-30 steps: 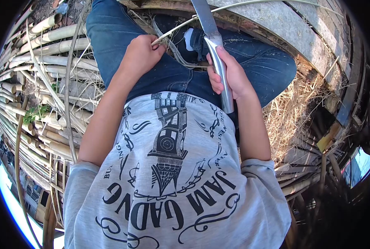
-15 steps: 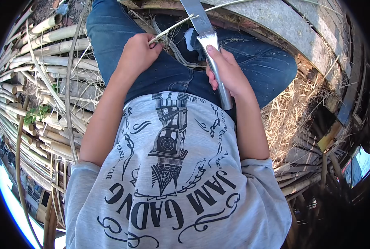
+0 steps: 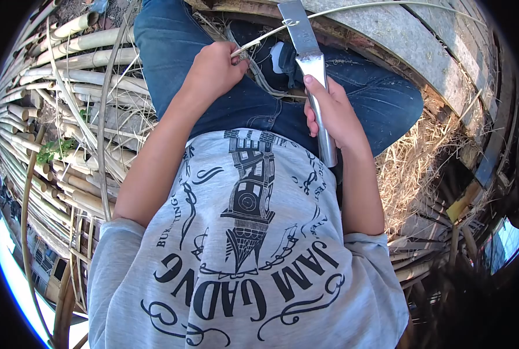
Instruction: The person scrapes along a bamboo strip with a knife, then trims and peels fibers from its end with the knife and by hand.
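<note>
Left hand [image 3: 217, 71] pinching thin pale flexible strip [image 3: 260, 39] between thumb and fingers; strip running to broad grey steel blade [image 3: 303, 39], meeting it, then arching over flat grey boards [image 3: 387, 36], past their near edge; right hand [image 3: 331, 109] wrapping around shiny tubular metal handle [image 3: 323, 129], thumb pressing its upper end; pale bamboo poles [image 3: 88, 61] lying left of blue jeans [image 3: 169, 49]; dry straw-coloured shavings [image 3: 407, 168] lying beside right knee.

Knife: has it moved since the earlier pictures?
Yes. Judged against the grey planks, the knife has been drawn back toward the person's waist.
</note>
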Available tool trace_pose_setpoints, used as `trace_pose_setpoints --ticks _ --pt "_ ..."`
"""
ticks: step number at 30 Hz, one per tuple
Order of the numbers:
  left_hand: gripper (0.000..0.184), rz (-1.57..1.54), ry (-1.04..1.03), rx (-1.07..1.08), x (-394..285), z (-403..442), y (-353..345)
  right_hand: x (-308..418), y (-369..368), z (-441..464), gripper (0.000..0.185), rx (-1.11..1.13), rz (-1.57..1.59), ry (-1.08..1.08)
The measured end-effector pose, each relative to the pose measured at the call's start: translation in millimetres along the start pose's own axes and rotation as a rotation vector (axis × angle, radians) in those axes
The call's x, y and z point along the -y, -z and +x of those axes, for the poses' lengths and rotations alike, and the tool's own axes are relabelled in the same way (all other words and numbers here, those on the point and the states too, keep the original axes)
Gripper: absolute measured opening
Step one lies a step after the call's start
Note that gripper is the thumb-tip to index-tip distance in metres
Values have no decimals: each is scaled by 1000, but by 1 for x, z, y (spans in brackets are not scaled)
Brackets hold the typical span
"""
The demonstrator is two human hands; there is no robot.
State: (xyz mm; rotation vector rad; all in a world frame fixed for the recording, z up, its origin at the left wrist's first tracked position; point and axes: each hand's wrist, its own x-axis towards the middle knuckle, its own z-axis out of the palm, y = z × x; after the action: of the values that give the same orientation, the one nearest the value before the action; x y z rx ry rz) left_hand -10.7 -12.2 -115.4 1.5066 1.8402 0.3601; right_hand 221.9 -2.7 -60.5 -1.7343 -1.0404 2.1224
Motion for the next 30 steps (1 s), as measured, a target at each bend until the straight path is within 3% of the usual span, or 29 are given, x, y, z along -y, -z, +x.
trace_pose_setpoints --ticks 7,9,11,13,15,21,24,25,29,30 --pt "29 -47 11 13 -3 1 3 -15 5 8 38 334 346 -87" --pt "29 -47 15 14 -5 0 6 -16 -4 7 38 124 435 43" --pt "28 -42 16 18 -5 0 7 -15 -4 9 35 -130 360 157" --pt "27 -10 7 -13 -5 3 4 -16 -1 13 33 -247 183 181" --pt "26 31 -33 -40 -6 4 1 -14 -2 4 33 -34 -66 121" --pt "24 44 -43 -47 -9 0 0 -7 11 2 32 20 15 26" --pt "23 47 -60 -51 -7 -1 4 -8 27 3 35 421 532 -155" --pt "23 35 -59 -55 -9 2 4 -9 27 4 35 416 533 -148" --pt "24 69 -54 -68 -14 2 7 -15 9 12 33 -172 228 151" --pt "24 88 -70 -69 -15 2 5 -14 7 12 33 -141 114 150"
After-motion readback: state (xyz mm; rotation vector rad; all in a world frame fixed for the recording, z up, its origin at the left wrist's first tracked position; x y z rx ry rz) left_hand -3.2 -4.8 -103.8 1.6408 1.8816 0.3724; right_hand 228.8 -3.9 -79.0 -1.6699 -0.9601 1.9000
